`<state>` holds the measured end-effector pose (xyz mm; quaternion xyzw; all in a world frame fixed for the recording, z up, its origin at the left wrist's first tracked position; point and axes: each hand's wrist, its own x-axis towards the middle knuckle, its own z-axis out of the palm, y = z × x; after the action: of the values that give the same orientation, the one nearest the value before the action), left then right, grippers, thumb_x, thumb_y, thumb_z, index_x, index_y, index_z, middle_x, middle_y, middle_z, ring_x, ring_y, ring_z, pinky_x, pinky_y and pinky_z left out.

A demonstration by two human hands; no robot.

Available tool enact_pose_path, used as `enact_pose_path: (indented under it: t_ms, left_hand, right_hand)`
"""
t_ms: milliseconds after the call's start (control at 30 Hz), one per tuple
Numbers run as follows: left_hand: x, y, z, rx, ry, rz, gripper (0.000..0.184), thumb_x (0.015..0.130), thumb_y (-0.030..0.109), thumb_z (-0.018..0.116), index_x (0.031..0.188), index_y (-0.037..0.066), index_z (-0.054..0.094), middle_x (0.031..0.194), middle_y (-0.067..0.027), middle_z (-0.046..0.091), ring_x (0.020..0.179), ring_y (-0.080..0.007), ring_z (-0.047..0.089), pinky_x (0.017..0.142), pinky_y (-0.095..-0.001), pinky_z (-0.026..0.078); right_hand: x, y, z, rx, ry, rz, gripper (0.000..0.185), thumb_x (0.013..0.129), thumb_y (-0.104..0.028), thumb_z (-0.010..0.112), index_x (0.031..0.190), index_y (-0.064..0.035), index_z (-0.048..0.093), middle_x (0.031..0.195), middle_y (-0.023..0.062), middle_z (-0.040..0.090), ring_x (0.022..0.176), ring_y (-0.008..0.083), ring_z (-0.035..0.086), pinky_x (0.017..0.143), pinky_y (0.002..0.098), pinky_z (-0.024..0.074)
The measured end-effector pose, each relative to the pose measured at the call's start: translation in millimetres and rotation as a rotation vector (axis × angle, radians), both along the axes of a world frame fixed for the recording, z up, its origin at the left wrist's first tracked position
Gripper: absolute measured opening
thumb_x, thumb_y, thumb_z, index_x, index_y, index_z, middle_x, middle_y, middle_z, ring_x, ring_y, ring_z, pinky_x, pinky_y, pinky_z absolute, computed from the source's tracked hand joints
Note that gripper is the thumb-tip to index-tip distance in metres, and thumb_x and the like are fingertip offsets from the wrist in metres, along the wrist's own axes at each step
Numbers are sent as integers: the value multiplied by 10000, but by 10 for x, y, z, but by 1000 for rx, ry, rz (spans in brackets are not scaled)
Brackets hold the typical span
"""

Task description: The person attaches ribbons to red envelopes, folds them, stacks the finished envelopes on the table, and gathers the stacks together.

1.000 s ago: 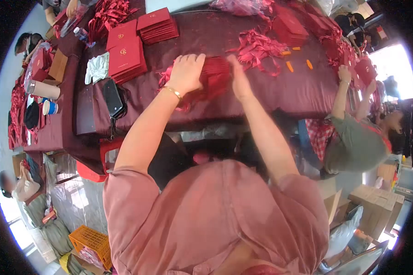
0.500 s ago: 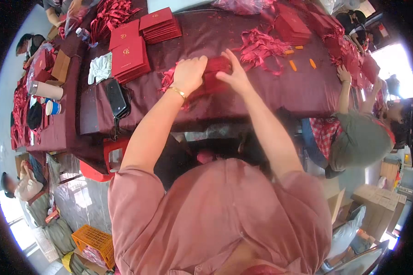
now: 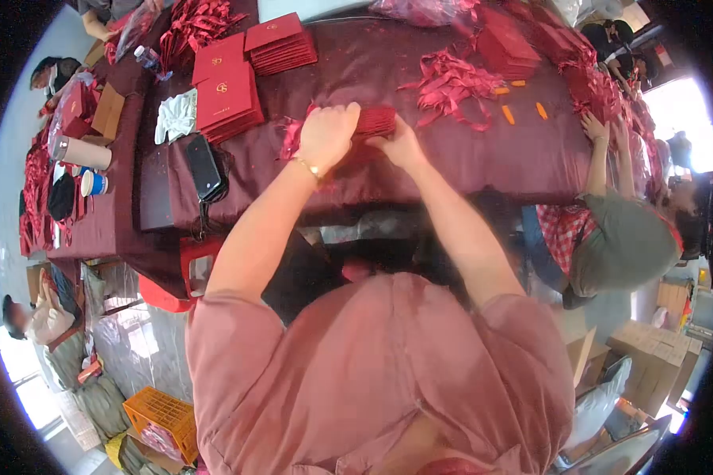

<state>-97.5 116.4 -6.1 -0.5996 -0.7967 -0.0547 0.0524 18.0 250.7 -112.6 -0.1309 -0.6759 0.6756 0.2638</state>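
Observation:
Between my two hands, just above the near side of the table, is a stack of red folded paper bags (image 3: 376,121) seen edge-on. My left hand (image 3: 329,136) is closed around its left end, a gold bracelet at the wrist. At the right end, my right hand (image 3: 402,146) has its fingers closed on the lower edge and side. Red ribbon (image 3: 291,139) shows beside my left hand. Farther right on the cloth lies a heap of red ribbons (image 3: 451,85). To the left sit piles of red bags with gold lettering (image 3: 228,96).
A dark red cloth (image 3: 523,162) covers the table. Orange cutters or clips (image 3: 509,115) lie at right; a black phone (image 3: 204,168) and white gloves (image 3: 176,116) at left. A co-worker in a green top (image 3: 626,241) works at my right. An orange crate (image 3: 162,419) stands on the floor.
My right hand has closed from a spread grip onto the stack's right end and moved slightly down. My left hand keeps its hold, and the stack looks sharper and more level.

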Motion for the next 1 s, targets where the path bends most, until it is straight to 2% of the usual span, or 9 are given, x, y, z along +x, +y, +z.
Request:
enact_pose_path:
  t_ms: [133,267,300,333,467,567,700,833,1000]
  left_hand:
    - [44,-34,-16,3,-28,-3,423,650,149,749,957,45,477,843,-140,636,832,-318,637,745,-425,489]
    - [40,-4,-45,30,-72,-21,426,654,161,748,963,50,477,853,-138,640,853,-326,635,746,-440,483]
    - [106,-27,72,73,-31,-57,288,693,106,659,923,53,494,831,-131,641,818,-307,642,692,-429,494]
    - [86,-7,78,-7,-49,-28,446,642,158,765,961,48,472,845,-156,636,838,-347,632,713,-443,492]
    - [151,-48,375,-42,-123,-71,517,620,160,786,1024,26,492,893,-180,637,853,-383,615,751,-451,490]
    - [166,-53,782,247,-251,-263,742,639,252,804,1251,21,456,1142,-192,579,1070,-363,543,936,-420,427]
    - [180,-252,1459,556,-299,-195,690,740,244,737,1321,27,436,1257,-172,537,1169,-320,502,1013,-407,366]
    - [71,-548,991,654,-893,41,532,869,32,592,1364,52,399,1153,-90,563,1072,-174,533,946,-314,416]
    - [24,-914,-193,508,-1226,303,481,892,65,600,1331,19,408,1028,-37,575,957,-110,536,851,-248,440]
  right_hand:
    - [42,64,113,163,-208,1,645,660,86,750,1238,-20,483,1127,68,623,1048,170,587,947,325,457]
    - [37,-16,2,-164,-39,60,696,587,71,799,1213,-21,509,1111,59,638,1014,158,602,929,335,475]
    - [54,4,75,-104,-116,71,642,587,77,794,1172,-16,544,1090,54,648,998,156,606,932,331,474]
    - [47,-37,130,-173,-61,68,529,614,74,784,1096,-24,590,1035,61,672,949,160,628,901,337,500]
    - [320,-166,648,-39,-115,7,519,613,53,774,1103,2,610,1029,38,672,936,130,612,875,306,487]
    - [425,63,726,-12,-6,38,515,635,17,774,1122,0,606,1043,35,663,936,122,601,866,311,486]
    - [1003,643,1678,-163,68,-391,388,690,-93,775,1043,3,644,973,78,681,869,193,634,816,367,510]
    - [1714,1815,1906,-814,536,-568,384,779,-72,712,1130,9,579,1086,137,634,923,296,643,863,453,522]
    - [2672,3061,1272,-599,393,-1017,611,691,-71,794,1219,49,509,1156,146,594,997,273,608,852,420,519]
